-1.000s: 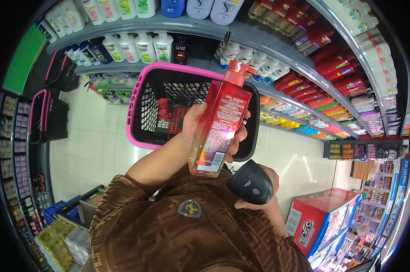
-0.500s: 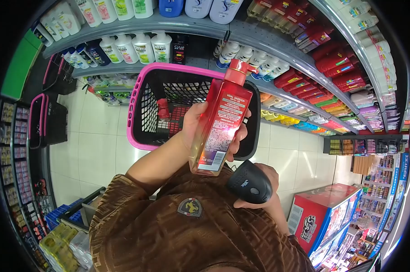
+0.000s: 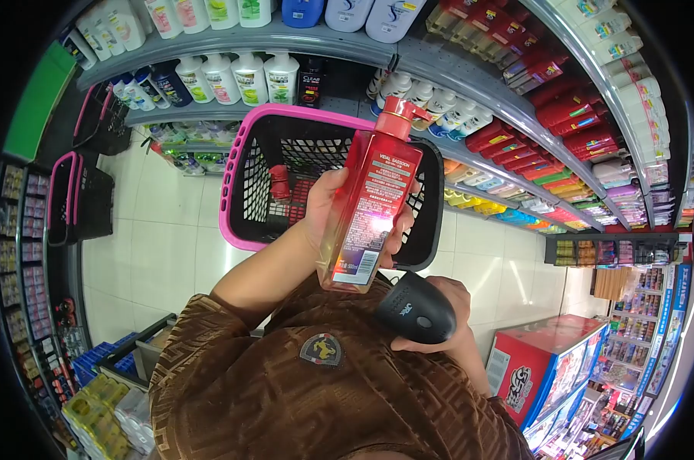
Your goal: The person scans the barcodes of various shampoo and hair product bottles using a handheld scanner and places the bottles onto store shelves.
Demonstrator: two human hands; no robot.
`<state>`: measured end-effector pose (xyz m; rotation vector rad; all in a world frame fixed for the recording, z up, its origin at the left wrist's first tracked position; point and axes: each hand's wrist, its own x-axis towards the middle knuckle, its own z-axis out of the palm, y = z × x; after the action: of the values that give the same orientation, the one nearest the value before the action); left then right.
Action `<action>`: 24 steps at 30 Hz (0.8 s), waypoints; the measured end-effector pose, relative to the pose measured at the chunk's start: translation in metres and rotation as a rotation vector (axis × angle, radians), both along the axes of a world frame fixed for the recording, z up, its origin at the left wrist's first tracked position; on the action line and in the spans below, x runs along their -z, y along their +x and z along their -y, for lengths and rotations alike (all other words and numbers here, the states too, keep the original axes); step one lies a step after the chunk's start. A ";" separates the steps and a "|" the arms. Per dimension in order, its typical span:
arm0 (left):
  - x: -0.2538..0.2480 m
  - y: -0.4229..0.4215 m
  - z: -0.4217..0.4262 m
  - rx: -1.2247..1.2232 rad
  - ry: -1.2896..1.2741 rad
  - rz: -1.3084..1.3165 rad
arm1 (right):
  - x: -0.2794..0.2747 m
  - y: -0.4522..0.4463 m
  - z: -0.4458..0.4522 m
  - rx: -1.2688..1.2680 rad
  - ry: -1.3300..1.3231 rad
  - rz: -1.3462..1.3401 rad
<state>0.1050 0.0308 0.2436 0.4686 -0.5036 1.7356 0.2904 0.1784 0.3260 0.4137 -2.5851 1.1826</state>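
A red pump bottle point(image 3: 368, 203) with a printed back label and a barcode near its base is held by my left hand point(image 3: 325, 208), whose fingers wrap round it from behind. My right hand point(image 3: 452, 307) grips a black handheld scanner point(image 3: 417, 308), just below and right of the bottle. Behind the bottle stands a black basket with a pink rim point(image 3: 238, 165); a small red item point(image 3: 279, 182) lies in it. The scanner does not touch the bottle. Its handle is hidden.
Shelves point(image 3: 324, 44) of bottles curve across the top and right. More black baskets point(image 3: 82, 201) stand at the left. A red and blue chest point(image 3: 542, 360) is at the lower right, and wrapped packs point(image 3: 101, 422) are at the lower left.
The bottle and my left hand have shifted slightly left. The scanner in my right hand has also moved a little left and turned slightly.
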 end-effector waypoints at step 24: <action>0.002 0.020 -0.009 -0.072 -0.228 0.017 | 0.013 0.014 -0.021 0.052 -0.068 -0.118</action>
<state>0.1249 0.0394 0.2418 0.3133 -0.2989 1.8417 0.3048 0.1993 0.3133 0.3873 -2.4334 1.1880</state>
